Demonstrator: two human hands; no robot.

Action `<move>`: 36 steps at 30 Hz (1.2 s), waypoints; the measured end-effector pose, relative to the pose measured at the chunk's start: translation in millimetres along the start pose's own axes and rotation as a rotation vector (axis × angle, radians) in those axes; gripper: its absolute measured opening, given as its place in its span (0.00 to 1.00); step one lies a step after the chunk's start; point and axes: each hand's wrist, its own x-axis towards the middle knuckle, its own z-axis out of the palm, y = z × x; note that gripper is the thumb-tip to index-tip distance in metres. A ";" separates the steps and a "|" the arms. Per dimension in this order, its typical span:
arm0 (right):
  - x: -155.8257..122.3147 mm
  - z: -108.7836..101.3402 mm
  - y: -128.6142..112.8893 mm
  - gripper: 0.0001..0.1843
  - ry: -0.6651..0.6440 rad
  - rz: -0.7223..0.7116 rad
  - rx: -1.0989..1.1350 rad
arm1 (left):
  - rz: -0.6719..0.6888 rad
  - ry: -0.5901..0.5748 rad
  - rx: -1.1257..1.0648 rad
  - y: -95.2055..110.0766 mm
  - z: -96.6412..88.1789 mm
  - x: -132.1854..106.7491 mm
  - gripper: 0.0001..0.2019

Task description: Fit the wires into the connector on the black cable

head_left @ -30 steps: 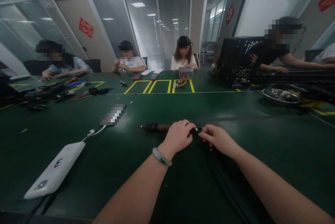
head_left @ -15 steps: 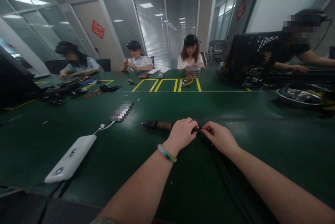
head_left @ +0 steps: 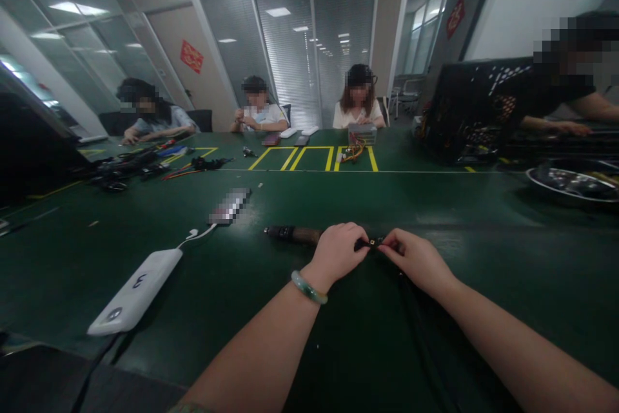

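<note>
A dark electric screwdriver (head_left: 302, 236) lies across the green table in front of me, its bit end pointing left. My left hand (head_left: 340, 250), with a jade-coloured bangle at the wrist, is closed around its rear end and hides that part. A small black connector (head_left: 372, 243) with a light metal spot shows between my two hands. My right hand (head_left: 418, 259) pinches the connector's right side between thumb and fingertips. A dark cable (head_left: 411, 310) runs from beneath my right hand toward the table's near edge. How far the connector sits in the tool cannot be made out.
A white power bank (head_left: 138, 294) with a cable to a phone (head_left: 229, 207) lies left. Cable bundles (head_left: 130, 168) are farther left. Ahead stands a power supply unit (head_left: 362, 135); right are a black computer case (head_left: 476, 110) and a metal bowl (head_left: 570, 197). Several people sit around the table.
My right hand has moved slightly right and down, so more of the small connector shows between my hands. The camera view has shifted a little. The left hand keeps its grip.
</note>
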 end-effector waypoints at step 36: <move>7.4 14.4 7.5 0.08 -0.111 0.012 0.192 | 0.006 -0.042 -0.015 0.4 -4.0 5.5 0.03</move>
